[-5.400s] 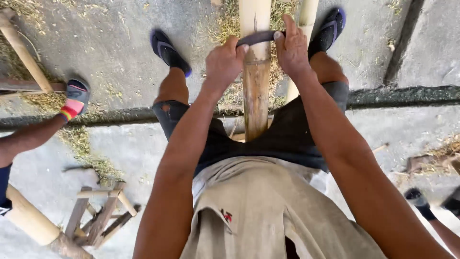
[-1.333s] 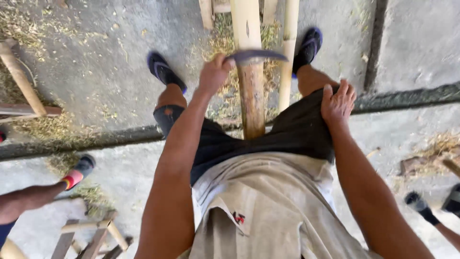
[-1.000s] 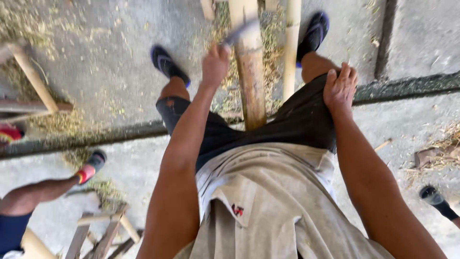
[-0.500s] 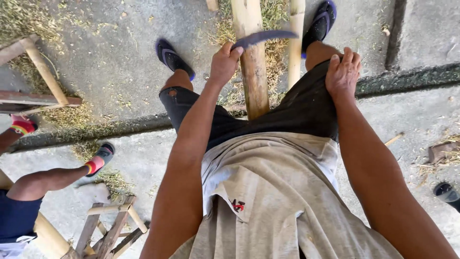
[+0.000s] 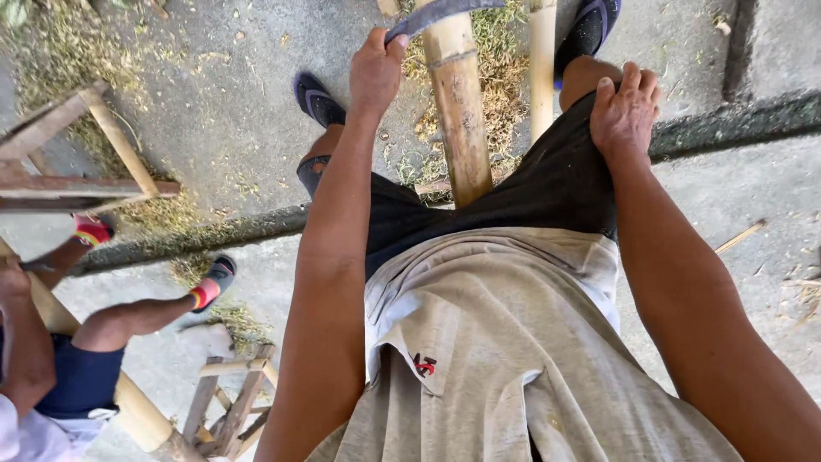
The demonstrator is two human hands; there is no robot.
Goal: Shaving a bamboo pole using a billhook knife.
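- Left hand (image 5: 375,70): clamped around one end of a curved dark blade (image 5: 445,12); fingers wrapped tight, thumb side up, arm extended forward over the left thigh.
- Curved dark blade: arched across the top of a thick bamboo pole (image 5: 455,111), touching its upper face near the top edge of the view; far end cut off by the frame.
- Thick bamboo pole: lying lengthwise between the legs, near end hidden beneath the dark shorts (image 5: 547,184), far end running out of view at the top; one node ring visible just below the blade.
- Right hand (image 5: 626,109): off the blade, resting palm down on the right thigh, fingers spread and slightly curled over the shorts fabric; holding nothing.
- Hands well apart, one on each side of the pole.
- Thinner bamboo pole (image 5: 541,68): parallel and just to the right of the thick one, lying on the ground.
- Shavings (image 5: 496,51): scattered on the concrete around both poles.
- Blue sandals: left one (image 5: 318,99) beside the left hand, right one (image 5: 588,30) beyond the right knee.
- Second person's leg (image 5: 145,315) at lower left, colourful sandal (image 5: 214,282) on the foot, near a small wooden frame (image 5: 231,398).
- Wooden trestle (image 5: 94,162) at upper left, well apart from the work.
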